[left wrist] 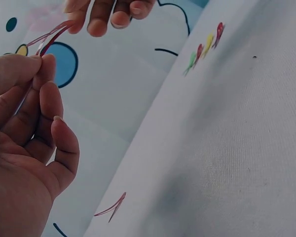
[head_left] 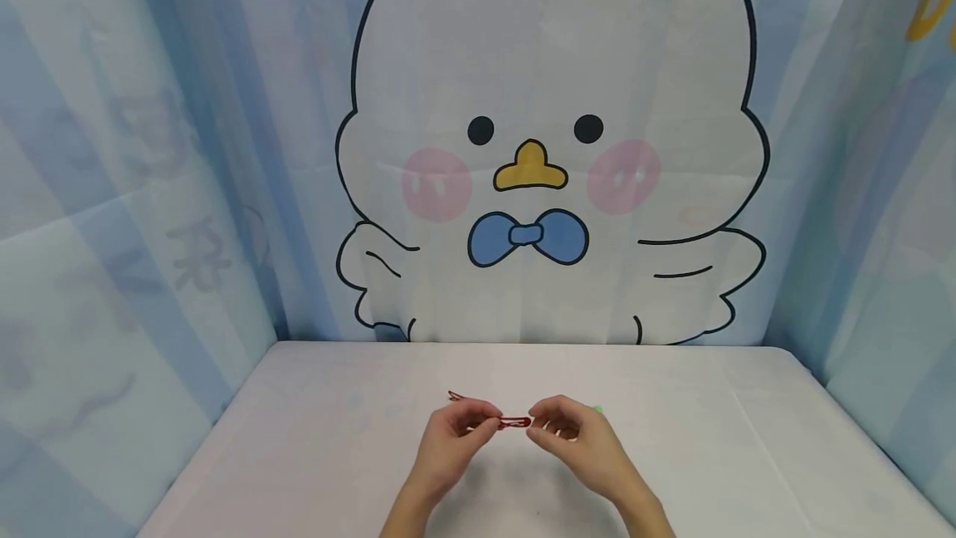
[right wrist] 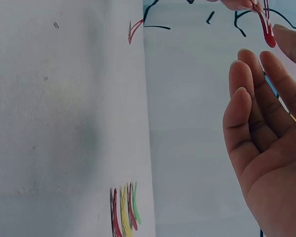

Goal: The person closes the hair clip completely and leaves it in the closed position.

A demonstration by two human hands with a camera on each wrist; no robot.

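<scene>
A red snap hair clip (head_left: pixel 515 422) is held up over the table, its two arms spread apart in the left wrist view. My left hand (head_left: pixel 456 442) pinches one end of this clip (left wrist: pixel 52 35) between thumb and index finger. Close to the clip's free rounded end (right wrist: pixel 270 39) is my right hand (head_left: pixel 578 442). Its thumb and fingers (right wrist: pixel 241 106) stand apart around that end, with no firm grip on it. The part of the clip under the left fingertips is hidden.
Another red hair clip (left wrist: pixel 117 206), spread open, lies on the white table (head_left: pixel 709 438) behind the left hand. Several clips, among them a yellow one (left wrist: pixel 207 44) and a green one (left wrist: pixel 190 63), lie in a row behind the right hand. A printed curtain (head_left: pixel 538 289) borders the table.
</scene>
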